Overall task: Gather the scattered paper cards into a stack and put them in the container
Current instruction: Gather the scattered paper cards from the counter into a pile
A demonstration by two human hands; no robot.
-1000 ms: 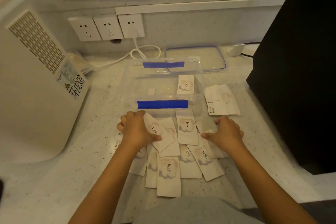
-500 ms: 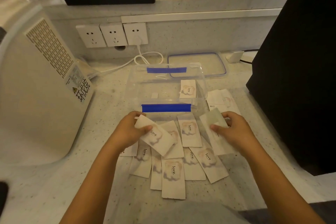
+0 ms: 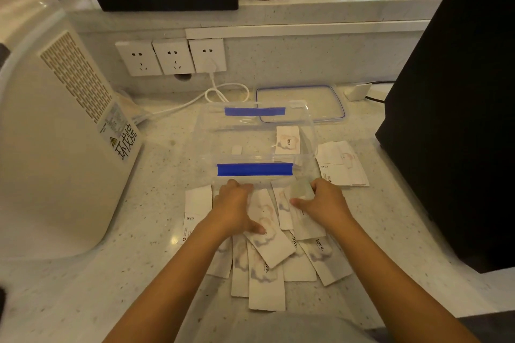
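Two hands press flat rectangular paper cards on speckled stone counter.

Speckled pale countertop, three wall sockets, white appliance left, warm dim light

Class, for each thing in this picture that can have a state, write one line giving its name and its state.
container: open, one card inside
lid: off, flat behind container
cards: scattered, overlapping, unstacked
left hand: holding a card
right hand: gripping cards
sockets: rightmost plugged, two free
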